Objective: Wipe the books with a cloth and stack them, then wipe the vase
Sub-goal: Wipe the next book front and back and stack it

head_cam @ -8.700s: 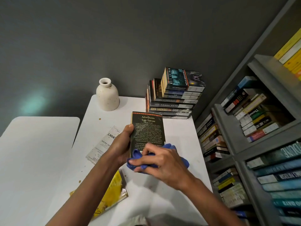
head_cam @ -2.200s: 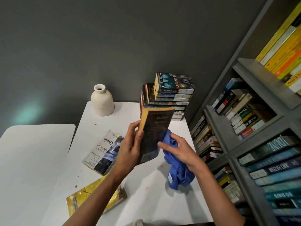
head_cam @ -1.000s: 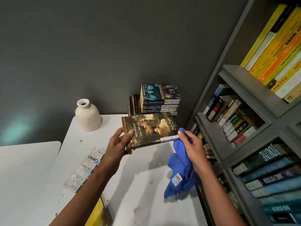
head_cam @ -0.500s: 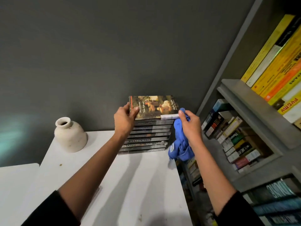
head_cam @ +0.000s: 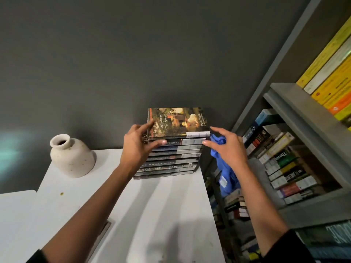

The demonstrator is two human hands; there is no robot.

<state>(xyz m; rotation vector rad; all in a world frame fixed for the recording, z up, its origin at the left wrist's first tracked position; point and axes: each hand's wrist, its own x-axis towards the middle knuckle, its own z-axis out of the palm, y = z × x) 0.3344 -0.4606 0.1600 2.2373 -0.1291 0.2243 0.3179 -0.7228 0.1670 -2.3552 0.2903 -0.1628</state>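
Head view. One stack of paperbacks [head_cam: 167, 160] stands at the far edge of the white table [head_cam: 152, 215], against the dark grey wall [head_cam: 133, 54]. Nine books can be counted in it, though the lowest spines are dim and the count is not certain. The top book, The Adventures of Tom Sawyer [head_cam: 177, 122], lies flat, front cover up, roughly square with the books beneath.

Two hands are in view. The left hand [head_cam: 137, 147] is at the left side of the stack, fingers spread; the forefinger tip is at the top book's left edge and the thumb lies across the spines just below. It grips nothing. The right hand [head_cam: 230, 147] is just beside the stack's right side, forefinger and thumb extended toward the books and apart from them, while the remaining fingers pin one blue cloth [head_cam: 225, 173], which hangs down past the table's right edge.

One cream speckled vase [head_cam: 72, 157] stands upright on the table's left part, well apart from the stack. One small brown speck [head_cam: 61, 194] lies near it.

One grey bookshelf [head_cam: 303, 114] fills the right side; its books are too many to count.
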